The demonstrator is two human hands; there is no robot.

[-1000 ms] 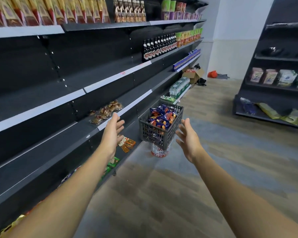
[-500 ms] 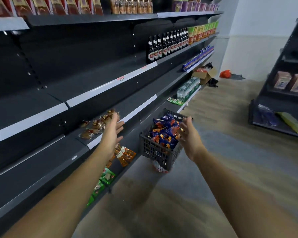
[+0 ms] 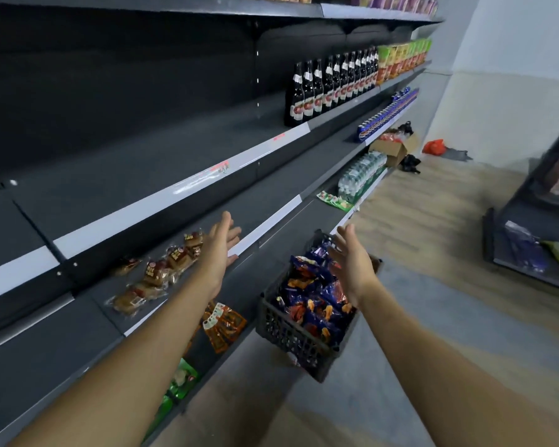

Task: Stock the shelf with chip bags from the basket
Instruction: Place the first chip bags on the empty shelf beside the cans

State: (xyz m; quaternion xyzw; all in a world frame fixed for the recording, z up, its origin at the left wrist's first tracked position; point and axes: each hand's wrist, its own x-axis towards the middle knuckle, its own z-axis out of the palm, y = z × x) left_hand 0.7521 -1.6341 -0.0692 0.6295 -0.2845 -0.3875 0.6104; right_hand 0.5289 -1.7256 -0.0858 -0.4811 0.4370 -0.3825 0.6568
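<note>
A dark plastic basket stands on the floor by the shelving, filled with blue and orange chip bags. My right hand hovers over the basket's far side, fingers straight and spread, holding nothing. My left hand reaches over the front edge of the dark shelf, fingers straight, empty. Clear packs of brown snacks lie on that shelf just left of my left hand.
Orange packets and green packets lie on lower shelves. Dark bottles stand on the upper shelf. Water bottles, a cardboard box and a red bag are farther along. Another shelf unit stands at right.
My view has moved closer to the shelf and basket. My right hand rose from the basket rim to hover over it with fingers spread. My left hand stays at the shelf edge.
</note>
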